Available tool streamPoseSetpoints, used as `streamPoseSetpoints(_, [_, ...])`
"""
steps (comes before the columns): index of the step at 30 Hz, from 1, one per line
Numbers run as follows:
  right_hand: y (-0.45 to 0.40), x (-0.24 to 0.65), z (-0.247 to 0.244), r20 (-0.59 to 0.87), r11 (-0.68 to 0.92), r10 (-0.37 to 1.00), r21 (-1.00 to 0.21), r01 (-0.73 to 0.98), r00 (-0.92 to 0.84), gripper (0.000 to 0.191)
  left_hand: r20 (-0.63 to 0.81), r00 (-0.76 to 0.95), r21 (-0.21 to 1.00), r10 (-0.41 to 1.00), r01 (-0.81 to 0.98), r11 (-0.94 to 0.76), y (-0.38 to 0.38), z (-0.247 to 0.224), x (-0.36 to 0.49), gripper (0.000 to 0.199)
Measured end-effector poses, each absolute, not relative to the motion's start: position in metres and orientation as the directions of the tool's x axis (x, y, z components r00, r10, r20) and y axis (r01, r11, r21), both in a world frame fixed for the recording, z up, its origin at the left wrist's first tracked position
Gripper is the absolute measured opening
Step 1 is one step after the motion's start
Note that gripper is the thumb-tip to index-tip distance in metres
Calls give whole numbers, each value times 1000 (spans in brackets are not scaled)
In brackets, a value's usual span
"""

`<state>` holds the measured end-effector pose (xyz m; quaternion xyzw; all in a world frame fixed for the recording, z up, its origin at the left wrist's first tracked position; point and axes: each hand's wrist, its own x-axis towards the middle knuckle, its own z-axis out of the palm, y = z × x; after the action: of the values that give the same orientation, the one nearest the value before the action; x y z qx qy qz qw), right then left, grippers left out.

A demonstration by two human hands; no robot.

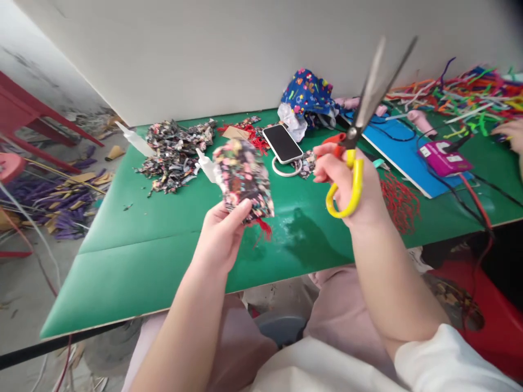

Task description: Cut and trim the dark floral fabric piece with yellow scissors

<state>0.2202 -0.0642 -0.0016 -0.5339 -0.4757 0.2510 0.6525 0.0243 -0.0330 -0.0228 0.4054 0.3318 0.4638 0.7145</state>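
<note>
In my left hand [223, 234] is a small piece of dark floral fabric [243, 177], pinched between thumb and fingers above the table. A red tassel [265, 228] hangs from its lower edge. My right hand [347, 179] grips a pair of scissors [354, 136] with one yellow and one red-orange handle. The blades point up and away from me, slightly apart, and touch nothing. Behind the fabric, partly hidden by it, lies a white nozzle bottle [207, 166]. A heap of floral fabric scraps [175, 152] sits to the left of it.
The green table [134, 261] meets a pale wall. On it are a phone [283, 144], a white ring [287, 167], blue printed cloth [306, 95], red threads [400, 204], a blue board [396, 147], a purple device [444, 158] with cables and colourful strips [461, 103]. Another person's hand [510, 130] shows at right.
</note>
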Motion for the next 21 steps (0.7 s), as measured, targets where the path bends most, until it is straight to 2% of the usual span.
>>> streamPoseSetpoints(2, [-65,223,-6,360,349,849,-932,103,386,38,-78,201,814,976,-553,179,-31,-18,23,12])
streamPoseSetpoints(5, [-66,216,-15,346,337,903,-938,82,253,45,-92,126,743,988,-652,152,-33,-12,22,12])
streamPoseSetpoints(12, [-69,176,-28,140,145,989,-966,214,-40,75,-85,228,660,970,-717,226,-43,1,18,8])
streamPoseSetpoints(17, [-72,164,-42,217,245,967,-935,257,-133,87,-69,231,667,971,-713,217,-49,10,13,9])
streamPoseSetpoints(21, [-72,163,-46,222,280,955,-893,352,-196,81,-55,250,681,967,-699,219,-53,13,12,12])
